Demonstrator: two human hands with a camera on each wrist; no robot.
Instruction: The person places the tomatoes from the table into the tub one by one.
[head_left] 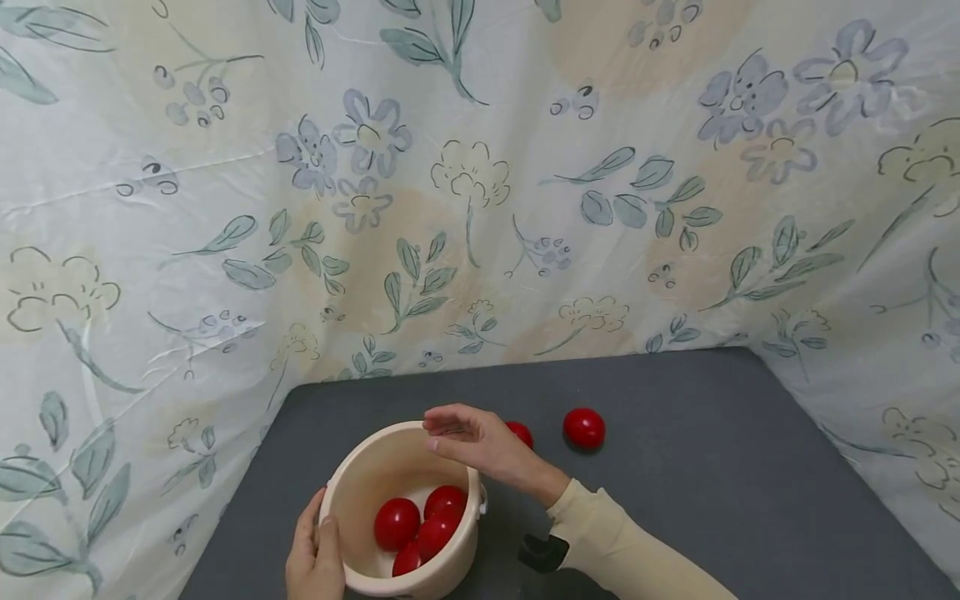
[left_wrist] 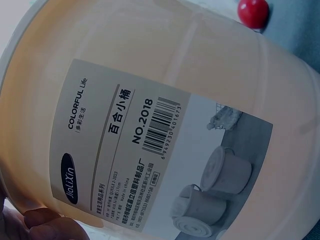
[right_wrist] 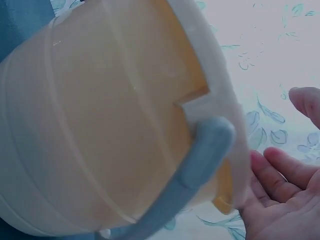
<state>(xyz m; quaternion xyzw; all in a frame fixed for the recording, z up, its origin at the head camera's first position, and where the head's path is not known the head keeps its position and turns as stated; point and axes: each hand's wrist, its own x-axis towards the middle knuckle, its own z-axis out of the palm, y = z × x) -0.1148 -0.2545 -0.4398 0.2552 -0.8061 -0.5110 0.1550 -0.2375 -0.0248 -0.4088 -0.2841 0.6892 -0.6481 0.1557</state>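
A cream plastic bucket [head_left: 360, 467] stands on the dark table with its mouth toward me. Inside lie several glossy red, tomato-like balls [head_left: 397, 523]. My left hand [head_left: 316, 550] grips the bucket's left rim, thumb at the rim and fingers along the outer wall; in the left wrist view only part of this hand [left_wrist: 52, 225] shows at the lower left. Over the right part of the bucket's mouth is my right hand [head_left: 480, 442], fingers loosely extended, holding nothing. In the right wrist view, the right hand [right_wrist: 285, 200] appears beside the rim, thumb apart from the fingers.
One red ball [head_left: 583, 428] sits on the dark table [head_left: 690, 467] right of the bucket. Another red ball [head_left: 521, 432] is partly hidden behind my right hand. A grey handle [right_wrist: 185, 175] hangs on the bucket's side. Flowered cloth [head_left: 480, 208] surrounds the table.
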